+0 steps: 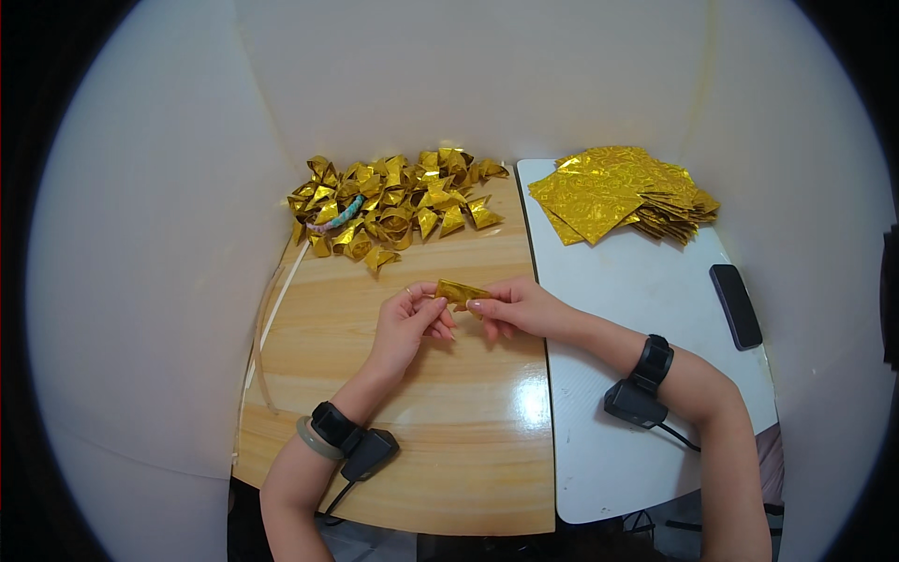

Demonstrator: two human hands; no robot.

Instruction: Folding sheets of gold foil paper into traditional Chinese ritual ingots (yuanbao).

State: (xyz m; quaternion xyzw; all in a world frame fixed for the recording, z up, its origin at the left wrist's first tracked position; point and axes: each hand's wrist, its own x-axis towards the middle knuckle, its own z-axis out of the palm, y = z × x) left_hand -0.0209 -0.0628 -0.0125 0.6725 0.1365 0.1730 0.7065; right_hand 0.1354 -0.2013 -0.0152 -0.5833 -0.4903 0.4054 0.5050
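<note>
A narrow folded strip of gold foil paper is held between my two hands above the wooden table. My left hand pinches its left end between thumb and fingers. At the other end, my right hand grips the strip with the thumb on top. Beyond my hands lies a heap of folded gold paper pieces with pointed ends. On the right, a fanned stack of flat gold foil sheets rests on the white table.
A multicoloured curved band lies among the folded pieces. The wooden table meets the white table along a dark seam. A dark phone sits near the right edge. Pale walls enclose the far side; cabled black devices are strapped to both forearms.
</note>
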